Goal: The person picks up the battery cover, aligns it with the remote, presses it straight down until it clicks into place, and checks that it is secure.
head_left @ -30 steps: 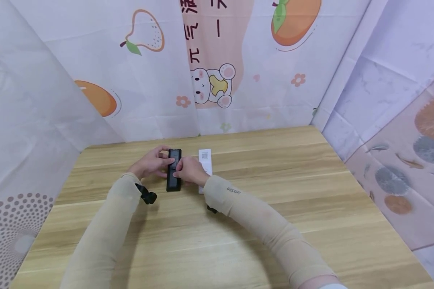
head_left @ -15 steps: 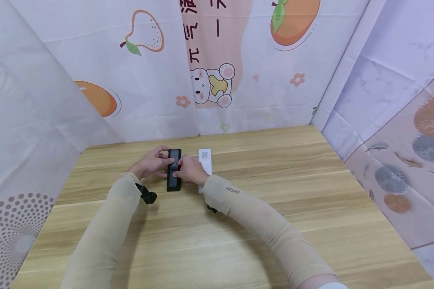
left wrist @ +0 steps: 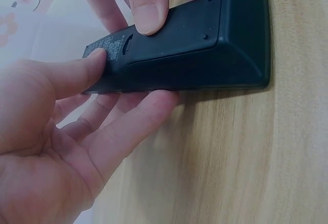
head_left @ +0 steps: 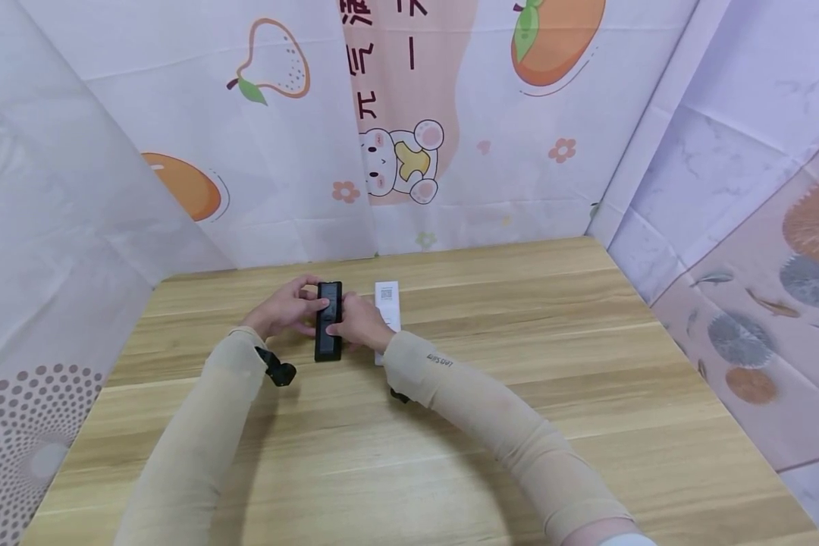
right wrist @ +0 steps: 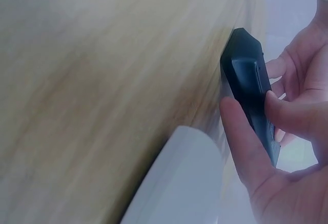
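Note:
A black remote control (head_left: 327, 349) lies back side up on the wooden table, its battery cover (left wrist: 189, 26) in place and fine print near the cover's latch. From the left, my left hand (head_left: 287, 307) grips it, thumb on the back and fingers along the side. My right hand (head_left: 362, 320) holds it from the other side. The right thumb (left wrist: 148, 16) presses on the battery cover, while the index finger (right wrist: 238, 126) lies along the side of the remote. Part of the remote's far end is hidden by fingers in the left wrist view.
Just right of the remote lies a long white object (head_left: 387, 296) with a QR code, partly under my right hand; its rounded end shows in the right wrist view. A printed curtain (head_left: 491, 189) hangs behind the table (head_left: 519, 318).
My right index finger has drawn back from the remote's upper face to its right edge. The right thumb stays on the back; the left hand and the remote have hardly moved.

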Action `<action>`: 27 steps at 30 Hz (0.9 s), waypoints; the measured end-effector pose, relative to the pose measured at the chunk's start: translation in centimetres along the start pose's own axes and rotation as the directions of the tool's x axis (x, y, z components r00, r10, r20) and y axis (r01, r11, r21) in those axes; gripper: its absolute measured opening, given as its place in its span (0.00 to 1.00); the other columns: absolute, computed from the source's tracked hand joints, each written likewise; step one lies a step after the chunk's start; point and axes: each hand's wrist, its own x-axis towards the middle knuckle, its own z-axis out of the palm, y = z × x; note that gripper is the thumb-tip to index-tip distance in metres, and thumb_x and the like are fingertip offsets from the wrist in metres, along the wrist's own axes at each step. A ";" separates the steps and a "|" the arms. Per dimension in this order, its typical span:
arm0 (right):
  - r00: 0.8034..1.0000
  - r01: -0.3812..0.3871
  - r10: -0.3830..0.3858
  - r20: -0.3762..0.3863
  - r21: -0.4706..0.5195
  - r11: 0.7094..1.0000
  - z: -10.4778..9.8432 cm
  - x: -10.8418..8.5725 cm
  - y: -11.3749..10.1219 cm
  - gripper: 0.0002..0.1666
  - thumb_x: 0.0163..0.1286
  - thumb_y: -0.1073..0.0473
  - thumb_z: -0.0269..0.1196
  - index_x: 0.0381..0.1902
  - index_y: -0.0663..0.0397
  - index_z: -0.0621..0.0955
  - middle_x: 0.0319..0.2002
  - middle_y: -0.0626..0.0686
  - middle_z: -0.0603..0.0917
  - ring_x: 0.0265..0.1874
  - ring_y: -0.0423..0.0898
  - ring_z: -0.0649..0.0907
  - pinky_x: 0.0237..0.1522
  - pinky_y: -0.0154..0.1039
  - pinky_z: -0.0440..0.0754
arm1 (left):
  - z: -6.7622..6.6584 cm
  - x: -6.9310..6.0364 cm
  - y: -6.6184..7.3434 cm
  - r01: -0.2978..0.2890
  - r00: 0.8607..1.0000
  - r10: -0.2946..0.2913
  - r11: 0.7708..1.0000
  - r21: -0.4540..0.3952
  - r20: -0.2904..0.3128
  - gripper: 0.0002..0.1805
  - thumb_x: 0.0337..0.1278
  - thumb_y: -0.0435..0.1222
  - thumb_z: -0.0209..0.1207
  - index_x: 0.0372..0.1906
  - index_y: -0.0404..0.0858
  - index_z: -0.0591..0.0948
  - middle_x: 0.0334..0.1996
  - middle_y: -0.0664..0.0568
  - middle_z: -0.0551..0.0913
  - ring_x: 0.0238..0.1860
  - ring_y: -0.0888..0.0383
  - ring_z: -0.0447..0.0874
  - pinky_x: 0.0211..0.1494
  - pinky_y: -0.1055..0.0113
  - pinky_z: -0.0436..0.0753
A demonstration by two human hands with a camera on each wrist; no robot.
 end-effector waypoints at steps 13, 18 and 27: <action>0.999 -0.004 0.001 0.053 0.069 0.998 0.2 0.2 0.5 0.28 0.69 0.61 0.70 0.63 0.64 0.74 0.42 0.58 0.86 0.27 0.49 0.87 0.22 0.40 0.87 | 0.0 0.0 -0.3 -0.006 1.000 0.006 1.000 0.004 -0.004 0.33 0.76 0.34 0.54 0.78 0.42 0.55 0.64 0.31 0.64 0.54 0.39 0.77 0.51 0.46 0.86; 0.995 0.014 -0.025 0.100 0.101 0.995 0.3 -0.1 0.8 0.30 0.68 0.65 0.69 0.66 0.61 0.73 0.42 0.58 0.87 0.28 0.49 0.87 0.24 0.42 0.88 | 0.0 0.0 -0.6 -0.008 1.000 0.008 1.000 0.001 0.003 0.33 0.76 0.34 0.55 0.78 0.40 0.55 0.61 0.32 0.65 0.53 0.39 0.78 0.51 0.46 0.86; 0.993 0.000 -0.021 0.117 0.174 0.985 0.3 -0.2 0.9 0.36 0.65 0.69 0.70 0.69 0.60 0.71 0.47 0.60 0.86 0.31 0.50 0.87 0.25 0.43 0.88 | -0.1 0.3 -0.7 0.004 1.000 -0.004 1.000 0.011 -0.002 0.36 0.76 0.34 0.55 0.80 0.40 0.53 0.64 0.31 0.64 0.53 0.40 0.79 0.50 0.49 0.87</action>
